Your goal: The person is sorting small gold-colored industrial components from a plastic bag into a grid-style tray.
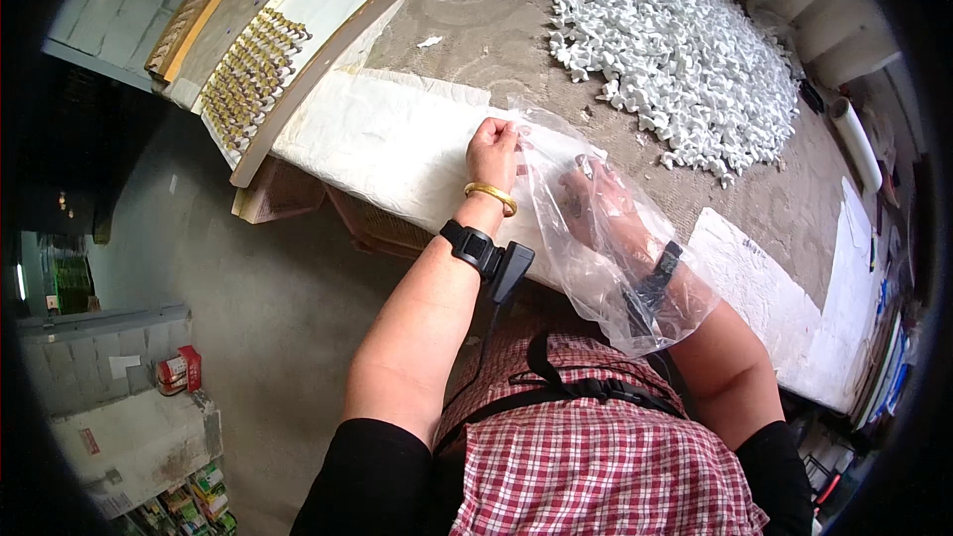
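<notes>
Over the white pad, left hand (493,152) pinches the clear plastic bag (606,238), right hand (594,201) spread inside it.

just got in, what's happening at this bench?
A person stands at a cloth-covered table working a clear plastic bag. The left hand pinches the bag's upper edge, while the right hand is pushed inside it, seen through the film. A big heap of small white pieces lies further back on the table, untouched. To the left, a tray of small brownish parts in rows sits on stacked boards.
</notes>
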A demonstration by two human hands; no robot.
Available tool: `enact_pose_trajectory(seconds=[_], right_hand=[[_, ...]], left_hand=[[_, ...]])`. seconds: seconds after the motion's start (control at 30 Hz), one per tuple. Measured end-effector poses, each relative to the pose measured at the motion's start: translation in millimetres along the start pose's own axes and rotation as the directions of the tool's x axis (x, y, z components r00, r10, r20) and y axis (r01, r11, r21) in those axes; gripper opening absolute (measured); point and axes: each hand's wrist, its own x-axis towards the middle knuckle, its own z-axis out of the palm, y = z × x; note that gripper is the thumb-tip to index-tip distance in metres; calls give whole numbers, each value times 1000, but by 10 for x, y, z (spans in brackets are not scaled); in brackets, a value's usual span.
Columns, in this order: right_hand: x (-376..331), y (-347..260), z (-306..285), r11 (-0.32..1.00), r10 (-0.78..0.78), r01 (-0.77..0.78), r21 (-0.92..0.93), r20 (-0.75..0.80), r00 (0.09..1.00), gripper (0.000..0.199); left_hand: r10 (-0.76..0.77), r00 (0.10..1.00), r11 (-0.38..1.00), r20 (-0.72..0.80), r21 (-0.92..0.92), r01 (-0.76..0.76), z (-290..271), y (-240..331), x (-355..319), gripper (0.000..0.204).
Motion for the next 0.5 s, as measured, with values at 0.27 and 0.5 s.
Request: enact_pose_trajectory(seconds=[0.27, 0.5], right_hand=[[-84, 295, 295, 990, -122, 127, 66, -79, 989, 27], [74, 298, 580, 774, 337, -409, 484, 233, 912, 20]], left_hand=[[-6, 999, 997, -39, 80, 9, -8, -14, 6, 11], [-4, 1000, 997, 10, -77, 5, 107, -21, -8, 12]])
